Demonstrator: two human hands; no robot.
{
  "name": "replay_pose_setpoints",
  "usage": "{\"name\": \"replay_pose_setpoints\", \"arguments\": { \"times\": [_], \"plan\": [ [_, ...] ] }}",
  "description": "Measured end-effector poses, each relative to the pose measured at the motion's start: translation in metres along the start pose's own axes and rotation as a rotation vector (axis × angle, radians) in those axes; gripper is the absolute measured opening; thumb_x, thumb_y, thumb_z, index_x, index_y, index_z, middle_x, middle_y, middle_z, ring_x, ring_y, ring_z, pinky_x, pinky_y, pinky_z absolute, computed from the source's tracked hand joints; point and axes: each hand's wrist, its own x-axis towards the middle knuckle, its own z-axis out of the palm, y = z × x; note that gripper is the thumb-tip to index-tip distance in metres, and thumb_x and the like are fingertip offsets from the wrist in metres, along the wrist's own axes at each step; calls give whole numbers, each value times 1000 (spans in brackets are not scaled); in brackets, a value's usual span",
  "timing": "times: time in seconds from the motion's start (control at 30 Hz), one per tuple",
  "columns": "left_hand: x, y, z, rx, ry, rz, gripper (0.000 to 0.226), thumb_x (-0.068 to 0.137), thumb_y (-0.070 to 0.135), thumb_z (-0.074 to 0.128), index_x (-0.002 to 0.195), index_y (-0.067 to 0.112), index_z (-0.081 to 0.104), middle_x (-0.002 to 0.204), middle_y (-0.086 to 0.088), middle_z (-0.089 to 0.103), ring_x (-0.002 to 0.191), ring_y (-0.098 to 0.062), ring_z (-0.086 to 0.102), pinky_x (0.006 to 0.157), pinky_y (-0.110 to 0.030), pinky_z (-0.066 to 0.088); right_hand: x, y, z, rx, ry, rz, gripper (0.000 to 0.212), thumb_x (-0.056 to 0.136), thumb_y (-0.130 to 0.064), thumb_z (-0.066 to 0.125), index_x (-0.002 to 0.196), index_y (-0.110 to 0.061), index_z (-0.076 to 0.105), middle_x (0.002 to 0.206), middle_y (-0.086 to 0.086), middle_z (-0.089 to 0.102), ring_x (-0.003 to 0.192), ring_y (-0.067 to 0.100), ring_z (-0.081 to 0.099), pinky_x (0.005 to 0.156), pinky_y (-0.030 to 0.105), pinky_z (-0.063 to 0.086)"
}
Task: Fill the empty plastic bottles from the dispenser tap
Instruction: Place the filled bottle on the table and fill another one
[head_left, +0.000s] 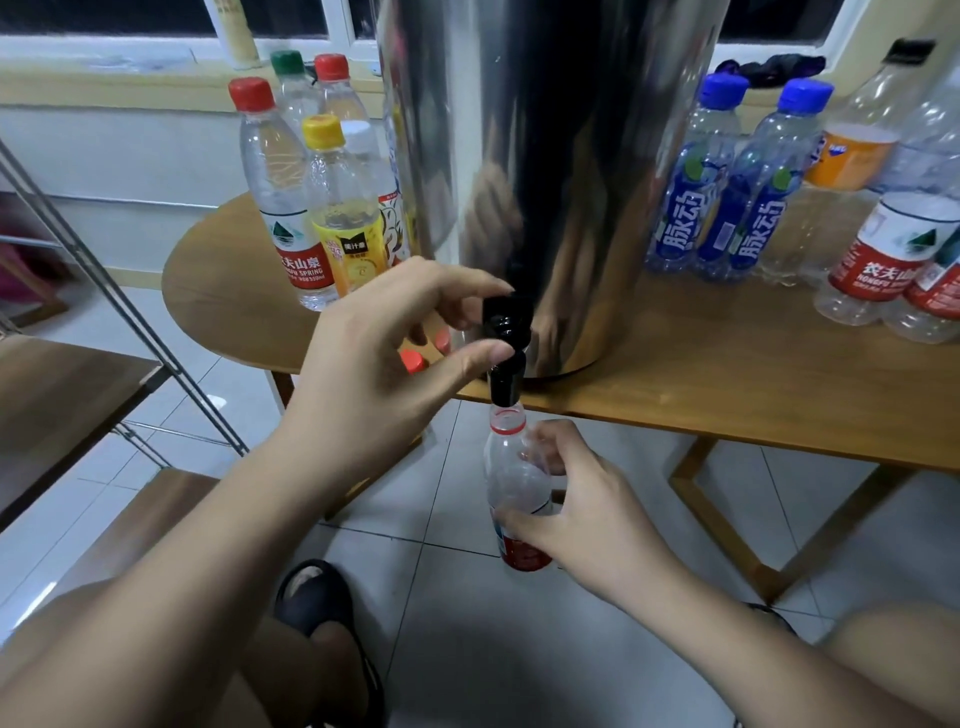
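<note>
head view: left hand (384, 358) pinches tap (506, 322); right hand (582, 514) grips bottle (505, 470) beneath.

Dispenser (545, 156) blocks table (727, 374) centre. Capped bottles (311, 208) crowd left flank, blue-capped bottles (727, 197) right flank. Bare tabletop strip front right. Under tap (506, 325), held bottle (514, 467) fills drop; floor (467, 597) around open; table leg (724, 530) right, metal rack (156, 340) left.
</note>
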Motion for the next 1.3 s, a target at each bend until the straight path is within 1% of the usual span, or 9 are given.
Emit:
{"name": "replay_pose_setpoints", "arguments": {
  "times": [0.1, 0.27, 0.4, 0.53, 0.73, 0.83, 0.97, 1.2, 1.3],
  "plan": [
    [5, 1, 3, 28, 16, 37, 22, 96, 17, 85, 117, 16, 77, 97, 4, 69, 93, -17, 66, 77, -28, 49, 0, 0, 1, 11, -17, 0, 72, 76, -50, 90, 134, -47, 47, 132, -21, 63, 121, 2, 63, 99, 40, 60],
    [8, 3, 4, 26, 14, 23, 14, 96, 17, 85, 107, 17, 76, 94, 2, 70, 88, -19, 65, 73, -28, 50, -2, -1, -1, -13, -7, -12, 73, 79, -42, 91, 136, -44, 46, 130, -22, 61, 120, -8, 58, 101, 32, 57],
    [7, 4, 3, 25, 24, 29, 13, 96, 17, 85, 102, 12, 75, 96, 2, 72, 89, -19, 68, 74, -32, 53, -2, 0, -1, 3, -24, -4, 74, 79, -42, 92, 137, -43, 46, 132, -21, 61, 120, -4, 59, 100, 30, 57],
    [4, 6, 4, 21, 25, 50, 12, 96, 12, 85, 102, 8, 76, 93, 5, 69, 87, -17, 66, 74, -29, 52, 0, 2, 0, -13, -55, -10, 76, 81, -44, 91, 140, -40, 43, 135, -20, 59, 119, -4, 58, 89, 10, 45],
    [2, 9, 3, 58, 32, 95, 11, 95, 10, 86, 100, 7, 77, 92, 3, 69, 85, -17, 63, 74, -25, 48, 2, 4, 3, -42, -53, 1, 73, 80, -45, 91, 133, -46, 41, 132, -23, 59, 117, -9, 56, 96, 20, 49],
    [1, 9, 4, 61, 35, 101, 11, 94, 9, 86, 99, 6, 77, 92, 2, 70, 85, -17, 63, 74, -27, 49, 2, 4, 4, -57, -64, 7, 73, 80, -45, 91, 133, -45, 41, 134, -21, 59, 117, -1, 59, 98, 22, 50],
    [0, 9, 3, 62, 36, 107, 11, 94, 9, 86, 99, 7, 77, 92, -3, 71, 85, -21, 65, 73, -33, 51, 2, 4, 6, -55, -65, 6, 72, 80, -42, 91, 133, -43, 42, 133, -20, 60, 116, -4, 58, 100, 24, 51],
    [-4, 8, 6, 54, 60, 89, 12, 94, 9, 87, 97, 6, 76, 91, 4, 66, 86, 0, 59, 77, -22, 46, 4, 4, 8, -54, -73, 24, 73, 80, -42, 91, 132, -45, 40, 134, -19, 59, 118, 0, 56, 91, 17, 45],
    [-4, 8, 6, 48, 56, 86, 12, 95, 10, 86, 97, 5, 75, 92, 7, 66, 87, 1, 60, 77, -22, 47, 4, 4, 8, -45, -72, 28, 73, 80, -42, 91, 132, -44, 40, 135, -17, 59, 119, 1, 57, 91, 17, 45]
  ]
}}
